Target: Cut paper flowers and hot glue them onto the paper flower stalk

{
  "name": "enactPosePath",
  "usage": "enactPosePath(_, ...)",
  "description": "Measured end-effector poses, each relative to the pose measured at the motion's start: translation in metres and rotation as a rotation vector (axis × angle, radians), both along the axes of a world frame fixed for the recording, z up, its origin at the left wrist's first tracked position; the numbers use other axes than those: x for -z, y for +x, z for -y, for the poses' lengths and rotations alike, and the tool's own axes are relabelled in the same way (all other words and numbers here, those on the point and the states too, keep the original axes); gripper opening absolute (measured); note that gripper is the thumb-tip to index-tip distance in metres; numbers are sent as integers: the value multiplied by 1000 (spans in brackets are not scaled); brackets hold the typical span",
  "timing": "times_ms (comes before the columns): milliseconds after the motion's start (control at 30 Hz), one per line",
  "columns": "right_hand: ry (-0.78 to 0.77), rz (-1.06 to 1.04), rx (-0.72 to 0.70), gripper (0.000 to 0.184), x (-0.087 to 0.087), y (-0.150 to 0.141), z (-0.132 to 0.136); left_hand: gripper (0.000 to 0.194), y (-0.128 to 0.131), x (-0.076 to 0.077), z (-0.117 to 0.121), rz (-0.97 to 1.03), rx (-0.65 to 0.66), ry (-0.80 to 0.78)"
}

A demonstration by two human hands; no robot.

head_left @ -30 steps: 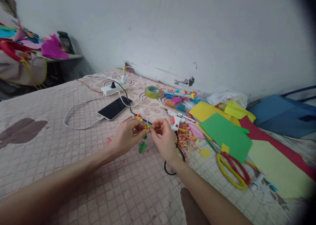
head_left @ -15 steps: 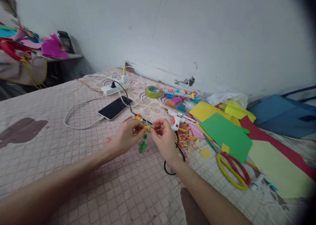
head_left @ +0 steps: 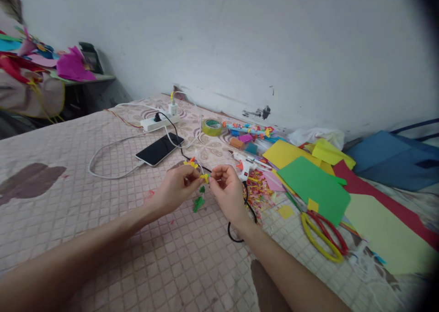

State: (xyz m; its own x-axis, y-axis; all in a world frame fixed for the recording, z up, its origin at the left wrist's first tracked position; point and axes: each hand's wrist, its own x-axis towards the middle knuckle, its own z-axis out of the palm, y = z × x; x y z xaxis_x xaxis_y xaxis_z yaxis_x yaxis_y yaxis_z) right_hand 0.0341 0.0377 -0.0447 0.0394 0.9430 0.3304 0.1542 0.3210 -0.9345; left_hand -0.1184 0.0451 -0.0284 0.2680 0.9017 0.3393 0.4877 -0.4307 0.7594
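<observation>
Now slightly turned: half-hidden yellow piece in left hand, right hand's hold unclear

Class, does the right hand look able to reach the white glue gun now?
Probably yes: the glue gun lies close beside the right hand, nothing visible between, though that hand is pinching a small yellow piece.
</observation>
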Motion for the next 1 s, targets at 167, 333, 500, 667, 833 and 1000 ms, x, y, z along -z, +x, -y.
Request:
enactPosePath(167,22,25,10,18,0,0,1,24,1,-4,1,-7,-23,-12)
enactPosePath(333,22,32,5,19,3,-2,2,22,1,1,-1,-20,-42,30)
enactPosePath(500,28,-8,24,18,2,-2,2,20,2,6,-2,0,-34,0)
enactPosePath(667,35,-26,43,18,3,-3,2,13,2,10,-3,50,15,-51)
enactPosePath(833,39,-30,39,17,2,-3,2,14,1,11,-4,67,22,-84)
enactPosePath(1000,8,-70,62,15,2,0,-1,16,1,6,-2,107,96,-116)
